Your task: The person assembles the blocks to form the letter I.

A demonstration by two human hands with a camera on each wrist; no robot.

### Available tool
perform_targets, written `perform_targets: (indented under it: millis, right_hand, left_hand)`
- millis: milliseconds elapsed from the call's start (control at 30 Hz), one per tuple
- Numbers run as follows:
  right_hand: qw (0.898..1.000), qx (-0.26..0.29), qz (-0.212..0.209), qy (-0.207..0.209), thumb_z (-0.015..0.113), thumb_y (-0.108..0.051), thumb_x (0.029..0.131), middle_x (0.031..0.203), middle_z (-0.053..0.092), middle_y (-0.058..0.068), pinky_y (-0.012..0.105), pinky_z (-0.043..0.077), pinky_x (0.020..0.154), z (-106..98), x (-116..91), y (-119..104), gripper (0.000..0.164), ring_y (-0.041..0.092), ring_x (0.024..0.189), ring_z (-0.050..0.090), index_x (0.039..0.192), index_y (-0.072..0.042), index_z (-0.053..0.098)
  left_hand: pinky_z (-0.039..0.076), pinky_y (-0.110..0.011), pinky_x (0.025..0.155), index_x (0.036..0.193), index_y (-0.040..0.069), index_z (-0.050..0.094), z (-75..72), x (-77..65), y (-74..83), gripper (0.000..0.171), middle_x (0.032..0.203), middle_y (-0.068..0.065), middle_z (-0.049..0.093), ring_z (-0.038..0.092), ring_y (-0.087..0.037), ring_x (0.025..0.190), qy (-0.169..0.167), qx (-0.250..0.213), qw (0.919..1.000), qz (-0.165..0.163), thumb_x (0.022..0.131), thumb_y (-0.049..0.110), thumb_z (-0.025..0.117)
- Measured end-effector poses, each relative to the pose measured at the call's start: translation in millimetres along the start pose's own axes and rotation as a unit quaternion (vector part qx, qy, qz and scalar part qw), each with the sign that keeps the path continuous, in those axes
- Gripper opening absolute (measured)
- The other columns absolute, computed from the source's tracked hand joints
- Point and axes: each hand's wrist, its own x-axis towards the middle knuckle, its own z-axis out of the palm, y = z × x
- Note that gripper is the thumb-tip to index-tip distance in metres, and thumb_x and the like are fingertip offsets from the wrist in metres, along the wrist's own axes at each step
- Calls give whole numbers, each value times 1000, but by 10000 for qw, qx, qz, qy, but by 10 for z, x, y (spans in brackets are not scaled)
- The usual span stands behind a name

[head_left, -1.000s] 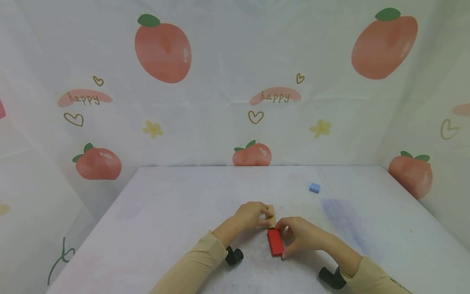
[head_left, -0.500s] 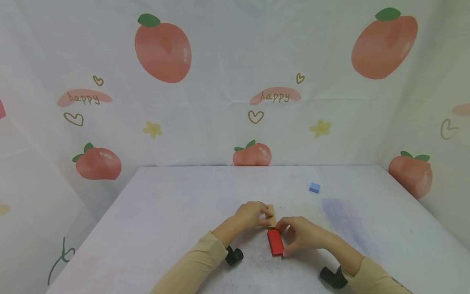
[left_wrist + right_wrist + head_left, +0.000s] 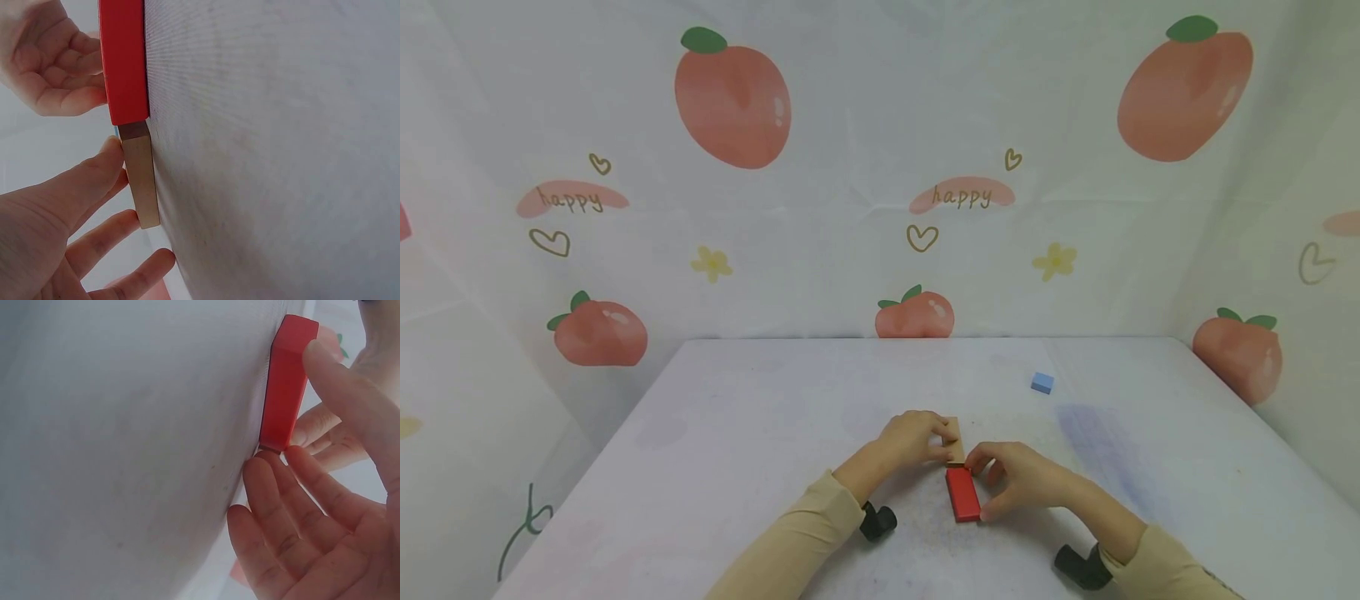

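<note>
A plain wooden block (image 3: 954, 425) and a red block (image 3: 963, 494) lie on the white tabletop, end to end, the wooden one farther from me. My left hand (image 3: 907, 438) pinches the wooden block between thumb and fingers; its fingers cover part of the top. In the left wrist view the thumb is at the wooden block's (image 3: 144, 181) near end and a fingertip at its far end. My right hand (image 3: 1021, 475) holds the red block from the right. The right wrist view shows the thumb at the red block's (image 3: 286, 394) near end, fingertips by its far end.
A small blue block (image 3: 1042, 383) lies toward the back right of the white table (image 3: 775, 400). Black wrist devices (image 3: 877, 523) hang under both forearms, near the tabletop. A white curtain (image 3: 842, 150) with printed fruit rises behind the table and along its sides.
My right hand has shifted very slightly to the right, its thumb still at the red block's near end. The left hand and the blocks look unmoved.
</note>
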Motion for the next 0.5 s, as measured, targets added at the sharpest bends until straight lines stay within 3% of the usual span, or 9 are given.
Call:
perform_targets:
  millis: [500]
  right_hand:
    - [10000, -27, -16, 53, 82, -20, 66, 103, 64, 6, 21, 49, 72, 3, 2, -21, 49, 7, 82, 60, 106, -2, 58]
  left_hand:
    - [50, -31, 89, 110, 22, 71, -4, -3, 0, 31, 123, 4, 64, 60, -16, 114, -29, 39, 10000, -21, 81, 33, 71]
